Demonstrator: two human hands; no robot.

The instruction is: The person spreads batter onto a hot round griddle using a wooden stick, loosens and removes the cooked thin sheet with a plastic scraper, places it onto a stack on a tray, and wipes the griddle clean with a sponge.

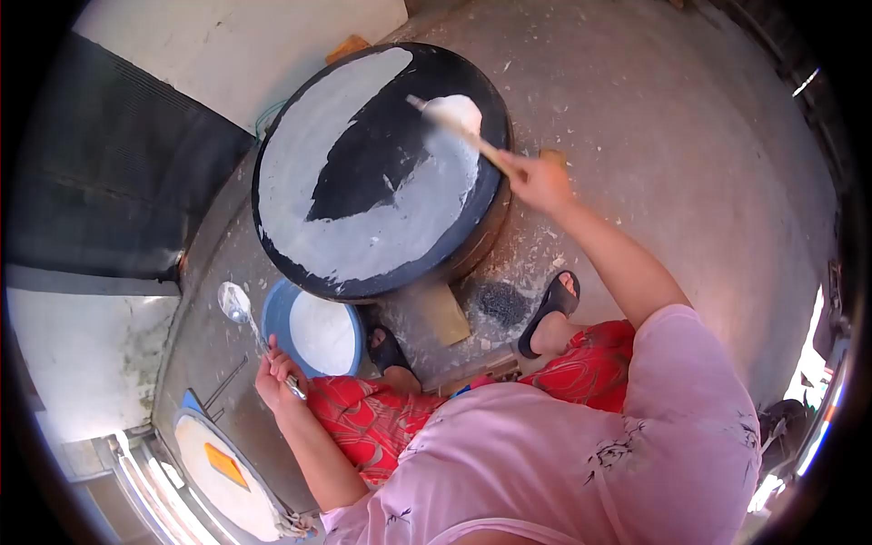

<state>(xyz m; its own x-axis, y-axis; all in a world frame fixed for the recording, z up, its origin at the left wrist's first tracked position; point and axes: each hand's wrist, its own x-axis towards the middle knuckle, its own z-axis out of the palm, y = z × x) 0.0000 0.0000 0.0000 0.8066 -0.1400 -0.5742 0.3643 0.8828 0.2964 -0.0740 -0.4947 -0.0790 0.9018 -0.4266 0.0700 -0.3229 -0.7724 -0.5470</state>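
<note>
My right hand is closed around the wooden handle of a batter spreader, over the right side of a large round black griddle. Pale batter coats much of the griddle in a wide curved band, leaving a dark bare patch in the middle. By the spreader's far end, which is blurred, lies a thick white mound of batter. My left hand grips a metal ladle, its bowl smeared white and raised left of a blue basin of white batter.
At lower left a round board holds a pale flat sheet with an orange scraper on it. A yellowish board and a dark pile lie below the griddle, near my sandalled feet. A dark panel stands at left.
</note>
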